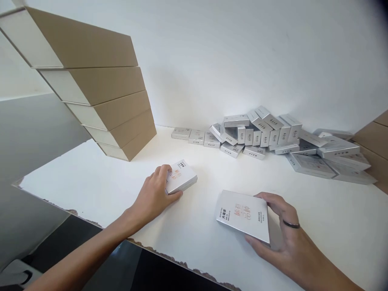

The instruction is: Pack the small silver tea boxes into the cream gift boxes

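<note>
My left hand (pixel 156 194) grips a small white box (pixel 181 176) with orange print, holding it by its near end on the white table (pixel 333 218). To the right, my right hand (pixel 281 230), with a dark ring on one finger, holds a larger flat white box (pixel 244 215) with orange characters, fingers curled around its right edge and underside. That box is tilted slightly up off the table.
A pile of several small white boxes (pixel 257 131) lies against the back wall, with larger flat white boxes (pixel 330 159) to its right. A leaning stack of brown cardboard cartons (pixel 106 101) stands at the back left. Another carton (pixel 376 145) is at the right edge. The table's front edge (pixel 169 254) is ragged.
</note>
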Demonstrator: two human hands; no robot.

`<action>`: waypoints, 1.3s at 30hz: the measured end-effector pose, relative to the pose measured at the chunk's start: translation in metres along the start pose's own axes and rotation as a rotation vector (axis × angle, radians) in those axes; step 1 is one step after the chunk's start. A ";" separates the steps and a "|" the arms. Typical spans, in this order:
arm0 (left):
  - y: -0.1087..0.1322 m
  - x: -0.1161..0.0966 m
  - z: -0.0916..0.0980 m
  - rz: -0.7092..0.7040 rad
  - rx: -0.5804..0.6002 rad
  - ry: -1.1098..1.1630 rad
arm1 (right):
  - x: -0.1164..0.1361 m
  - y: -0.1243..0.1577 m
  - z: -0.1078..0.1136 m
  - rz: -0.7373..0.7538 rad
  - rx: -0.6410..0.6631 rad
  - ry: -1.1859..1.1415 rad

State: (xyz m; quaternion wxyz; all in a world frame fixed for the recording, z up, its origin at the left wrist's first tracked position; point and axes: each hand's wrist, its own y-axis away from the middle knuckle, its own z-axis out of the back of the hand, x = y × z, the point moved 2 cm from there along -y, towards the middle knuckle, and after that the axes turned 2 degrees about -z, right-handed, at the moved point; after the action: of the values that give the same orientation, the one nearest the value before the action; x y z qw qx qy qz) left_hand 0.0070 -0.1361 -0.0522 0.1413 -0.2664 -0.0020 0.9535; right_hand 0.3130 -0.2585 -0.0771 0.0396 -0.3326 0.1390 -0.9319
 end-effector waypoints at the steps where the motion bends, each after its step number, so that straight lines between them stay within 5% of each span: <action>1: -0.001 0.000 0.000 0.017 0.007 0.017 | 0.007 -0.003 -0.001 0.004 -0.032 -0.018; 6: 0.001 0.002 -0.003 0.109 -0.040 0.110 | 0.072 -0.042 -0.015 0.016 -0.305 -0.237; 10: 0.012 0.008 -0.017 0.154 -0.142 0.231 | 0.122 -0.075 -0.039 0.249 -0.566 -0.198; 15: 0.031 0.016 -0.024 0.092 -0.214 0.328 | 0.135 -0.069 -0.074 0.219 -0.143 0.124; 19: 0.034 0.013 -0.018 0.081 -0.314 0.339 | 0.132 -0.047 -0.072 0.335 -0.223 -0.023; 26: 0.032 0.003 -0.017 0.146 -0.350 0.304 | 0.119 -0.063 -0.075 -0.116 0.121 -0.184; 29: 0.023 0.008 -0.001 0.001 -0.186 0.323 | 0.122 -0.071 -0.074 -0.219 0.215 -0.308; 34: -0.027 0.027 0.053 -0.363 0.372 0.227 | 0.129 -0.070 -0.074 -0.228 0.240 -0.367; 37: -0.049 0.027 0.080 -0.456 0.495 0.112 | 0.128 -0.061 -0.072 -0.246 0.278 -0.361; 39: -0.050 0.020 0.087 -0.423 0.477 0.028 | 0.122 -0.056 -0.068 -0.259 0.281 -0.352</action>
State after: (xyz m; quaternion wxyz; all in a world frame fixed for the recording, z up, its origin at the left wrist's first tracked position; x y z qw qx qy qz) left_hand -0.0403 -0.0768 0.0159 0.3950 -0.2325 0.1683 0.8727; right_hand 0.1766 -0.2097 -0.0373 -0.0105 -0.4957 -0.0446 -0.8673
